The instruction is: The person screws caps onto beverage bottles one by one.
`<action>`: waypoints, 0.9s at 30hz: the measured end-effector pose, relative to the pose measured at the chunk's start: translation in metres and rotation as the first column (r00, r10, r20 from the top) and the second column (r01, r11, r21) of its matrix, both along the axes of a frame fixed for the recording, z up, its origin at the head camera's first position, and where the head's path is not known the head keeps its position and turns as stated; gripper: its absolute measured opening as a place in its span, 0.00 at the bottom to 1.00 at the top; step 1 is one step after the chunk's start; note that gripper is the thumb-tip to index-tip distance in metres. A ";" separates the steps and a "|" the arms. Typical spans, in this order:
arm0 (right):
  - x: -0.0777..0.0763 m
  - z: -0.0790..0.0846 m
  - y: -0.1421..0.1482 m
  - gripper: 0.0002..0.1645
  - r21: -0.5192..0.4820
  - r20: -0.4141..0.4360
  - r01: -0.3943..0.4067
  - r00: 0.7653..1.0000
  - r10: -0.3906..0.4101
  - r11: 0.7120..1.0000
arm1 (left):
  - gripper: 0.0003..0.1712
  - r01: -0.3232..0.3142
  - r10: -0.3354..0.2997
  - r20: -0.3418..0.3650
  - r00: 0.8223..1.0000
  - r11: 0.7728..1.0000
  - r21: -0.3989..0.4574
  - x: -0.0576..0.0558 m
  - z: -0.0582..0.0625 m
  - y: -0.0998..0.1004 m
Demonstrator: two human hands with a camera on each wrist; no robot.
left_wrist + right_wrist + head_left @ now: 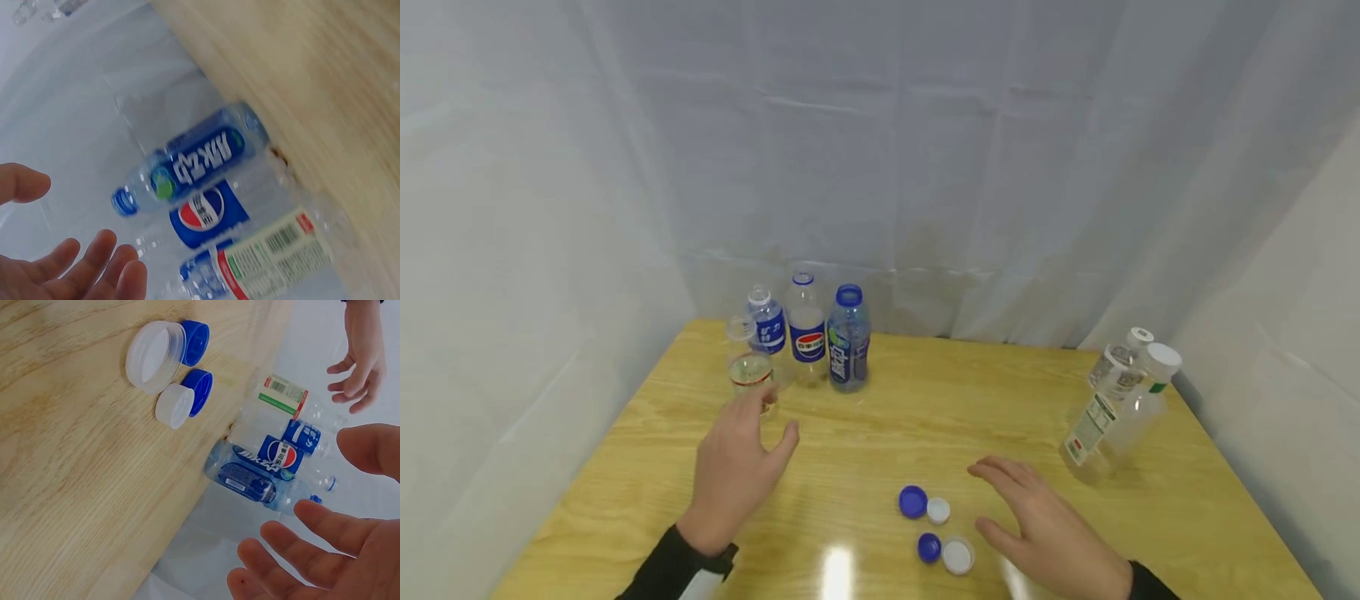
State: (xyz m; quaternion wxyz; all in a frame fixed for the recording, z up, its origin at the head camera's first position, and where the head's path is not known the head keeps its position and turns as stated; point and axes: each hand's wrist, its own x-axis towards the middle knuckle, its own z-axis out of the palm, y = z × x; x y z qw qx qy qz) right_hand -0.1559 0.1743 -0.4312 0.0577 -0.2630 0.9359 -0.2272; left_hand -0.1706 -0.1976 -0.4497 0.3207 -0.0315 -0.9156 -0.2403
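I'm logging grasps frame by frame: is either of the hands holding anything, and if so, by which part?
Nothing is held: the left hand is empty near the leftmost bottle, the right hand empty near the loose caps.

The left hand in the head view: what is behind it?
Partly behind the left hand stands a clear bottle; its upper part shows, but the hand covers some of its lower part.

Soft light puts white glare on the table [850, 450], and the left-wrist view looks slightly blurred.
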 end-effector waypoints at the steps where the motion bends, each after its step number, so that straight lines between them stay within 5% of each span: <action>1: 0.000 0.000 0.000 0.34 0.000 -0.002 -0.002 1.000 0.002 1.000 | 0.30 -0.012 0.012 -0.020 1.000 1.000 0.008 -0.002 0.002 -0.005; 6: -0.002 0.000 0.000 0.34 0.002 0.000 -0.003 1.000 0.003 1.000 | 0.32 -0.074 0.077 -0.086 0.993 0.997 0.038 -0.012 0.006 -0.028; 12: -0.003 0.000 0.000 0.34 0.013 0.030 0.003 1.000 -0.004 1.000 | 0.36 -0.121 0.127 -0.084 0.988 0.990 0.078 -0.018 0.004 -0.042; 27: 0.002 -0.009 0.002 0.34 0.016 0.115 0.003 0.993 -0.004 1.000 | 0.46 -0.162 0.139 0.136 0.981 0.972 0.169 -0.035 -0.007 -0.051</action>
